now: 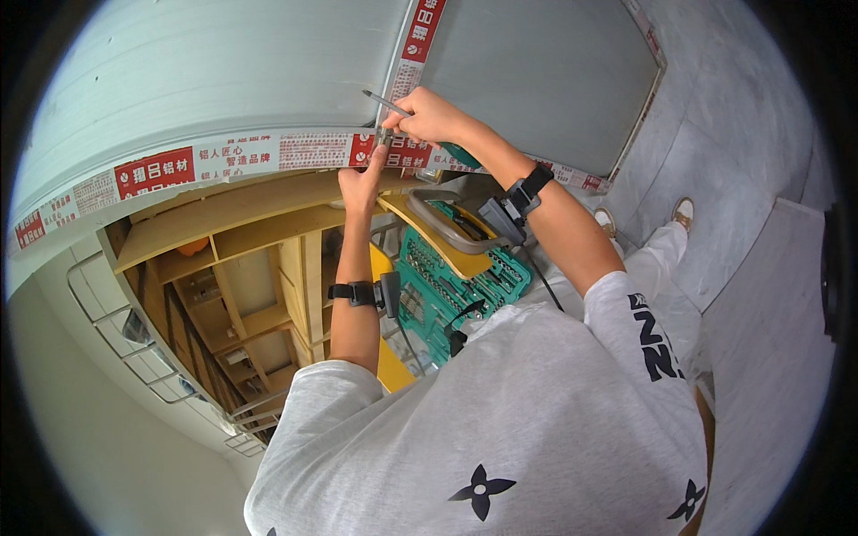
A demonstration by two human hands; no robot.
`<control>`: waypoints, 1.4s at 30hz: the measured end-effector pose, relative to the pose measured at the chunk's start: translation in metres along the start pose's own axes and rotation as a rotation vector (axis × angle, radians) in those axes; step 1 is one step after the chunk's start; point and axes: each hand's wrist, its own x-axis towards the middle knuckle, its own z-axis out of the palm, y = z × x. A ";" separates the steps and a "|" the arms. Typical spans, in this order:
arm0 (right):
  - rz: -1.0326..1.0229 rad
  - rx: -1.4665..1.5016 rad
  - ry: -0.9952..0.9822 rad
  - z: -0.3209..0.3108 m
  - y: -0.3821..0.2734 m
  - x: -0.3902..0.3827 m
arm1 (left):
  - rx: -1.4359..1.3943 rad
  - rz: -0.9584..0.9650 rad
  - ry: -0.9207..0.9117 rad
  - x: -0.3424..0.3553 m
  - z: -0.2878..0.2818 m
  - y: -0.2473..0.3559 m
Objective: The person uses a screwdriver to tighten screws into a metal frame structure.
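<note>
My right hand [427, 118] is closed round a screwdriver [386, 103]. Its metal shaft sticks out to the upper left, and a dark green handle end shows below the hand. Close beneath, my left hand [361, 186] reaches up with its fingers closed on a small metal fitting [383, 137]. That fitting lies against the joint of a metal frame [295, 149] covered in red and white protective film. Fingertips of my right hand are beside the same fitting. The fitting's exact kind is too small to tell, and fingers hide part of it.
Below my arms, a green tool case [420, 290] with sockets and bits lies open on a yellow chair [447, 243]. Wooden shelving [241, 241] stands to the left, near a metal rack [134, 330]. Grey panels [536, 80] fill the frame. Grey tiled floor [715, 116] lies at right.
</note>
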 end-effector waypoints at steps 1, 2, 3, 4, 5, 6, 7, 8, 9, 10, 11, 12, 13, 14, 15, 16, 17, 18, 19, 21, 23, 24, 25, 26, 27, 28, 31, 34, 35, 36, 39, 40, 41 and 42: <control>0.001 0.000 -0.001 0.000 0.000 0.000 | 0.009 0.000 0.004 0.000 0.000 0.000; -0.010 0.010 -0.003 0.000 0.000 0.001 | 0.017 0.001 0.008 0.000 0.001 0.000; -0.020 0.019 -0.007 0.000 -0.001 0.001 | 0.018 -0.001 0.009 0.000 0.001 -0.001; -0.019 0.019 -0.009 0.001 -0.002 0.000 | -0.010 -0.006 0.019 -0.001 0.001 -0.001; -0.019 0.021 -0.007 0.001 -0.003 -0.001 | -0.038 -0.010 0.028 -0.002 0.003 -0.002; -0.018 0.020 -0.005 0.001 -0.003 -0.002 | -0.042 -0.012 0.029 -0.003 0.005 -0.001; -0.015 0.015 -0.006 0.001 -0.004 -0.002 | -0.067 0.000 0.078 -0.005 0.008 -0.001; -0.009 0.011 0.002 0.003 -0.005 -0.002 | -0.095 0.010 0.127 -0.006 0.012 0.000; 0.000 0.001 0.012 0.002 -0.001 -0.002 | -0.109 0.006 0.128 -0.008 0.018 0.000; 0.008 -0.015 0.010 0.002 0.002 -0.002 | -0.178 0.004 0.172 -0.010 0.025 0.002; 0.013 -0.045 0.071 0.001 0.004 -0.001 | -0.250 0.000 0.215 -0.011 0.030 0.003; 0.021 -0.077 0.129 0.001 0.008 -0.002 | -0.272 -0.012 0.220 -0.012 0.034 0.005; 0.032 -0.100 0.106 0.007 0.008 -0.004 | -0.278 0.024 0.251 -0.012 0.033 0.004; 0.078 -0.027 0.261 0.011 0.009 -0.013 | -0.285 0.058 0.283 -0.012 0.032 0.003; 0.119 0.042 0.410 0.016 0.010 -0.023 | -0.288 0.053 0.296 -0.011 0.025 -0.004; 0.197 0.065 0.407 0.010 0.023 -0.042 | -0.315 0.031 0.321 -0.012 0.022 -0.008; 0.274 0.087 0.406 -0.001 0.044 -0.067 | -0.287 -0.011 0.282 -0.012 0.018 -0.010; 0.343 0.106 0.312 -0.014 0.066 -0.100 | -0.266 -0.049 0.242 -0.010 0.017 -0.010; 0.557 0.049 0.314 -0.021 0.082 -0.136 | -0.314 -0.039 0.242 -0.010 0.019 -0.011; 0.952 0.001 0.360 -0.047 0.154 -0.227 | -0.275 -0.033 0.190 -0.007 0.025 -0.011; 1.185 0.007 0.430 -0.048 0.172 -0.301 | -0.239 -0.048 0.197 -0.007 0.020 -0.010; 1.245 0.147 0.458 -0.049 0.177 -0.335 | -0.240 -0.045 0.192 -0.007 0.020 -0.006; 1.259 0.095 0.373 -0.042 0.164 -0.351 | -0.228 -0.047 0.200 -0.011 0.016 -0.008; 1.270 0.047 0.296 -0.038 0.149 -0.361 | -0.243 -0.060 0.217 -0.013 0.016 -0.012; 1.274 0.022 0.297 -0.035 0.139 -0.366 | -0.259 -0.001 0.251 -0.012 0.018 -0.017; 1.237 -0.016 0.337 -0.032 0.131 -0.369 | -0.274 0.059 0.281 -0.011 0.021 -0.018; 1.197 0.037 0.405 -0.036 0.105 -0.356 | -0.208 0.013 0.279 -0.011 0.023 -0.017; 1.083 0.057 0.341 -0.023 0.038 -0.289 | -0.167 0.003 0.291 -0.011 0.020 -0.016; 1.013 0.011 0.296 -0.019 0.018 -0.270 | -0.167 0.011 0.288 -0.012 0.020 -0.015; 0.942 -0.125 0.230 -0.014 -0.002 -0.251 | -0.173 0.007 0.294 -0.012 0.021 -0.015; 0.741 -0.279 0.170 0.011 -0.045 -0.207 | -0.191 -0.001 0.311 -0.011 0.021 -0.017; 0.615 -0.296 0.184 0.020 -0.057 -0.195 | -0.189 0.011 0.312 -0.011 0.022 -0.016; 0.618 -0.303 0.185 0.030 -0.071 -0.183 | -0.190 0.023 0.310 -0.010 0.022 -0.014; 0.562 -0.258 0.173 0.042 -0.083 -0.172 | -0.191 0.020 0.312 -0.010 0.020 -0.013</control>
